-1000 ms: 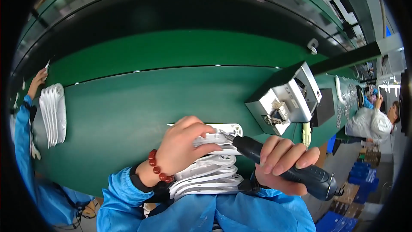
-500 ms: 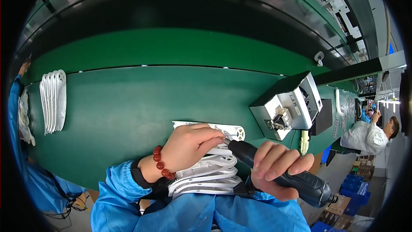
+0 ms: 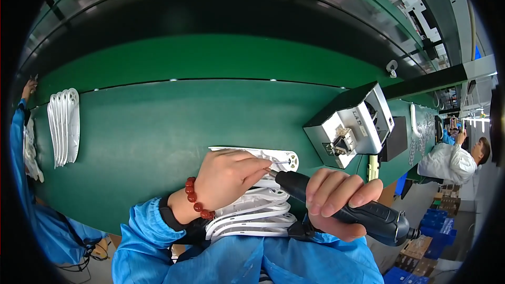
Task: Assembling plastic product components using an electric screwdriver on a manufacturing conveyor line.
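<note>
In my right hand is a black electric screwdriver, gripped round its body, its bit slanting up and left. My left hand, wearing a red bead bracelet, is closed in a pinch beside the bit's tip. A thin metal sliver shows at those fingertips, too small to name. Beneath the fingers lies a long white plastic part with a round, holed end. Nearer to me, several similar white plastic parts are stacked against my blue garment, partly hidden by my left hand.
A silver and black boxy device stands right of my hands, with a pale green handled tool next to it. Several white parts stand grouped at the left. A blue-sleeved person is at the left edge, another in white far right.
The screwdriver's rear end has risen slightly with my right hand. My left hand keeps its pinch. The view has shifted a little, and at the far left edge the other person's hand has moved.
</note>
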### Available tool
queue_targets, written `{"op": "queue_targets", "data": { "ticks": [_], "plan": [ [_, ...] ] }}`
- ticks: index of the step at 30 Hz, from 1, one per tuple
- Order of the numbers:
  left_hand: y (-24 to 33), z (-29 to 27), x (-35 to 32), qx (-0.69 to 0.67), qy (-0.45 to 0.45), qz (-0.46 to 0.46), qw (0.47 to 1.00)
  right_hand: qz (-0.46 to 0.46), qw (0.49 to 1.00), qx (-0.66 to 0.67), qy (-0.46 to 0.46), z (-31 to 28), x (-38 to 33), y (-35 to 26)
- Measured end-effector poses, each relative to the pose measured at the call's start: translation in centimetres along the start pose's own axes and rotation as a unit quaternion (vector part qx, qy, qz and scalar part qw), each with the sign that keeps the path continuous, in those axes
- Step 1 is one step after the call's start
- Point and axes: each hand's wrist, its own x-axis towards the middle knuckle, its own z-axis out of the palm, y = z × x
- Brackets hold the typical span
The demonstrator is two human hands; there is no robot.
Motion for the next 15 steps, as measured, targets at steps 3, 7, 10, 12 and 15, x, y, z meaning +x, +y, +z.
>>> {"op": "queue_targets", "data": {
  "ticks": [3,7,10,12,15],
  "plan": [
    [0.2,-0.2,0.0,0.014,-0.004,0.003,1.000,0.003,1.000,-0.003,-0.005,-0.1,-0.1,-0.2],
    [0.2,0.0,-0.2,0.035,0.005,0.017,0.999,0.051,0.998,-0.032,0.011,0.4,0.1,-0.7],
    [0.3,-0.1,-0.2,0.056,-0.016,0.020,0.998,0.073,0.997,-0.038,0.012,0.0,-0.1,-0.8],
    [0.1,-0.4,0.1,0.102,-0.046,0.054,0.992,0.071,0.997,-0.018,0.013,-0.4,-0.2,-0.7],
    [0.2,-1.0,1.6,0.149,-0.047,0.033,0.987,0.078,0.994,-0.047,0.056,-1.0,-0.1,-0.9]
  ]
}}
